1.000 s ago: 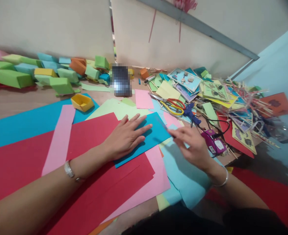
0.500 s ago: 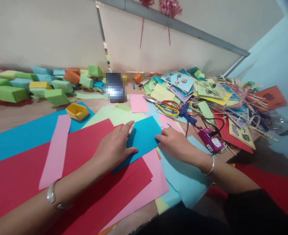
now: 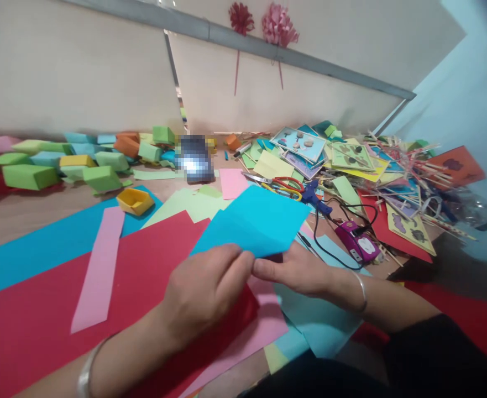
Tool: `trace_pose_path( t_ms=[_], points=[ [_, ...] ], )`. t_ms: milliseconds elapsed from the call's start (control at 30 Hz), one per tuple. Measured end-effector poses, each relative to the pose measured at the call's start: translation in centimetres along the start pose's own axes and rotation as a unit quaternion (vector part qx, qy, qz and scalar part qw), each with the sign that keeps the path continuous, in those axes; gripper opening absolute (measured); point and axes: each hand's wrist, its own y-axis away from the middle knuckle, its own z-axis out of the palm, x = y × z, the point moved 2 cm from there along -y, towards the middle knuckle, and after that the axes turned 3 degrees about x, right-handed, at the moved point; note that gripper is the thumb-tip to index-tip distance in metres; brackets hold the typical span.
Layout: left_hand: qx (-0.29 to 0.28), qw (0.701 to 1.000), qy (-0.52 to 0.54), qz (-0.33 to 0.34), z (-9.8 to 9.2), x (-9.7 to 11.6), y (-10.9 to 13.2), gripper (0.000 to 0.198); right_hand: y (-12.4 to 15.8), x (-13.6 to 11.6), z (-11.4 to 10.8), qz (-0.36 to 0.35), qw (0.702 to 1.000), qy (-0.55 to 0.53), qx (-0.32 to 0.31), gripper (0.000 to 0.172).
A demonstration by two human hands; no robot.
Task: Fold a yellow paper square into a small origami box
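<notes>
A sheet of bright blue paper [image 3: 255,218] is raised off the table, its near edge gripped in both hands. My left hand [image 3: 208,290] has its fingers closed on the near-left part of that edge. Beside it, my right hand [image 3: 297,271] pinches the edge with the thumb on top; its other fingers are hidden under the sheet. The two hands nearly touch. Below them lie red paper [image 3: 156,254], pink paper [image 3: 268,315] and light blue paper [image 3: 321,315], overlapping one another.
Past the sheet lie scissors [image 3: 276,182], a blue glue gun [image 3: 313,196] and a purple box with a cord [image 3: 357,240]. A yellow paper box [image 3: 135,202] sits on the left, before several folded paper boxes [image 3: 31,176]. Cards and sticks [image 3: 351,157] clutter the right.
Both hands have closed on the blue sheet's near edge and lifted it. Earlier it lay flatter, with my left fingers spread over it. The view has tilted slightly upward.
</notes>
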Motion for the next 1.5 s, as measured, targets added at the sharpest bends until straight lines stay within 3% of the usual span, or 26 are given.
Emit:
trace_pose_path(
  t_ms=[67,167,233,333,367,433,500,567,700,833,1033,1100,1167,1233,1300,1400,1500],
  points=[
    [0.02,0.993,-0.063,0.101,0.2,0.8,0.8,0.021,-0.3,0.5,0.8,0.017,0.991,-0.094,0.089,0.043],
    [0.01,0.992,-0.06,0.108,0.6,0.4,1.1,0.016,-1.0,2.8,1.1,0.083,0.956,-0.209,0.188,0.046],
    [-0.006,0.998,-0.031,0.051,0.4,-0.7,0.5,0.004,-1.7,4.4,0.6,0.119,0.931,-0.259,0.226,0.048],
    [0.011,0.989,-0.015,-0.147,-0.4,-3.4,-1.0,0.03,-2.5,5.8,-0.7,0.15,0.918,-0.265,0.254,0.052],
    [0.013,0.976,0.001,-0.215,-0.6,-4.2,-1.4,0.038,-2.6,6.0,-1.0,0.154,0.918,-0.26,0.257,0.053],
    [-0.07,0.945,0.092,-0.307,-0.4,-5.6,-1.9,0.043,-2.7,6.1,-1.4,0.154,0.92,-0.253,0.256,0.052],
    [-0.189,0.896,0.202,-0.347,0.3,-6.0,-1.9,0.038,-2.8,6.1,-1.6,0.151,0.921,-0.256,0.254,0.05],
    [-0.255,0.856,0.271,-0.359,0.9,-5.9,-1.7,0.033,-2.9,6.4,-1.8,0.152,0.916,-0.268,0.257,0.049],
    [-0.267,0.819,0.338,-0.38,1.6,-5.2,-1.2,0.027,-3.3,7.2,-2.4,0.161,0.907,-0.301,0.246,0.053],
    [-0.308,0.753,0.369,-0.449,2.1,-5.1,-0.8,0.031,-3.5,7.4,-2.9,0.145,0.907,-0.32,0.232,0.053],
    [-0.327,0.687,0.404,-0.508,2.0,-5.4,-0.7,0.034,-3.4,6.5,-3.8,0.105,0.909,-0.254,0.314,0.044],
    [-0.347,0.681,0.413,-0.495,1.8,-5.3,-0.8,0.035,-3.3,6.1,-4.0,0.1,0.91,-0.221,0.335,0.04],
    [-0.347,0.703,0.406,-0.47,1.6,-5.2,-0.9,0.038,-3.2,5.7,-3.9,0.102,0.916,-0.205,0.329,0.039],
    [-0.3,0.744,0.386,-0.456,1.4,-5.2,-1.1,0.041,-3.1,5.5,-3.5,0.112,0.925,-0.201,0.301,0.039],
    [-0.235,0.767,0.373,-0.467,1.3,-5.3,-1.3,0.043,-3.0,5.5,-3.0,0.132,0.935,-0.197,0.266,0.04],
    [-0.186,0.758,0.375,-0.5,1.3,-5.4,-1.3,0.045,-2.8,5.6,-2.5,0.152,0.942,-0.195,0.227,0.044],
    [-0.166,0.756,0.37,-0.514,1.3,-5.5,-1.4,0.042,-2.7,5.5,-2.6,0.135,0.946,-0.171,0.24,0.045]
  ],
)
